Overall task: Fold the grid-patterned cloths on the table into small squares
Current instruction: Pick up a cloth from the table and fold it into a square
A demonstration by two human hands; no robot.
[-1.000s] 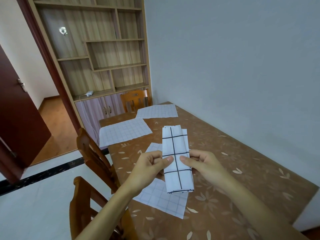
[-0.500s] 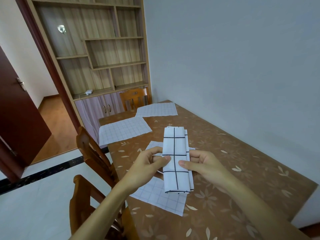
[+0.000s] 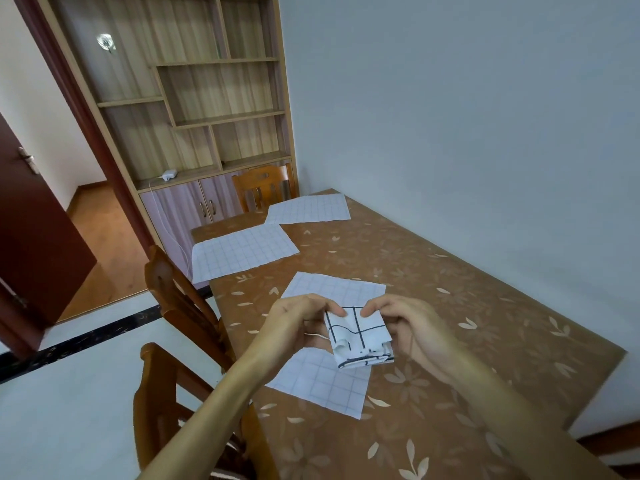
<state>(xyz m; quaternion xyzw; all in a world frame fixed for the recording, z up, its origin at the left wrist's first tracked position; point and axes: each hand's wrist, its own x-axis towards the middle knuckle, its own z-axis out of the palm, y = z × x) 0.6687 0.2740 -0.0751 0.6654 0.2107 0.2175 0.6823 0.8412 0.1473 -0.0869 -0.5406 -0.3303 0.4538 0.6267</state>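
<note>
Folded cloth (image 3: 358, 337): white with bold dark grid lines, doubled into a small thick packet, layers loose and uneven at its lower edge. Held in the air above the near part of the table (image 3: 467, 299), between both hands.

Left hand (image 3: 298, 323): fingers curled, thumb and fingertips pinching the packet's upper left corner. Right hand (image 3: 412, 327): fingers curled, pinching the upper right corner, palm behind the packet's right side.

Directly below the packet, a flat cloth (image 3: 325, 382) with a fine pale grid lies spread on the table. A second flat cloth (image 3: 242, 251) lies farther along, overhanging the left table edge; a third flat cloth (image 3: 308, 208) lies at the far end.

Two wooden chairs (image 3: 180, 306) stand along the table's left side, another chair (image 3: 263, 188) at the far end. Wooden shelf unit (image 3: 194, 98) against the back wall; dark red door (image 3: 31, 237) open at left.
</note>
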